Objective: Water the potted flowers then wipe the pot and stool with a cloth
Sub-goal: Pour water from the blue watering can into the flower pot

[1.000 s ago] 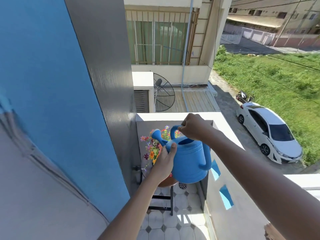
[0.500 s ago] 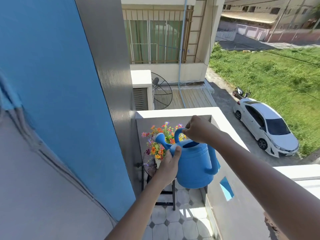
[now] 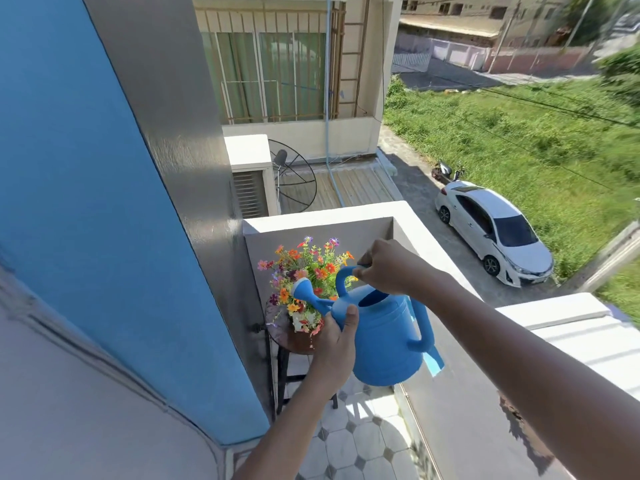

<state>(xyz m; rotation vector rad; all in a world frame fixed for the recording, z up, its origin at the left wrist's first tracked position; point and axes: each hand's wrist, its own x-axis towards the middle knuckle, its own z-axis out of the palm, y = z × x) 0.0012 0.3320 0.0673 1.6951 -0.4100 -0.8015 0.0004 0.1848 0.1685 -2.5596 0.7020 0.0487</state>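
Observation:
A blue watering can (image 3: 384,337) hangs in the air, tilted left, its spout head (image 3: 302,288) over the colourful potted flowers (image 3: 304,268). The flowers stand in a small white pot (image 3: 302,319) on a round brown stool (image 3: 287,336) with black legs, in the balcony corner. My right hand (image 3: 388,266) grips the can's top handle. My left hand (image 3: 337,336) presses against the can's front side under the spout, thumb up on the body. No cloth is in view. I cannot see any water stream.
A blue and grey wall (image 3: 131,202) runs close on the left. The white balcony parapet (image 3: 349,211) closes the corner behind and right of the stool. Tiled floor (image 3: 360,441) lies below. A white car (image 3: 491,230) is parked far below outside.
The can has risen and levelled a little, so more of the flowers and the stool show. Both hands keep their hold.

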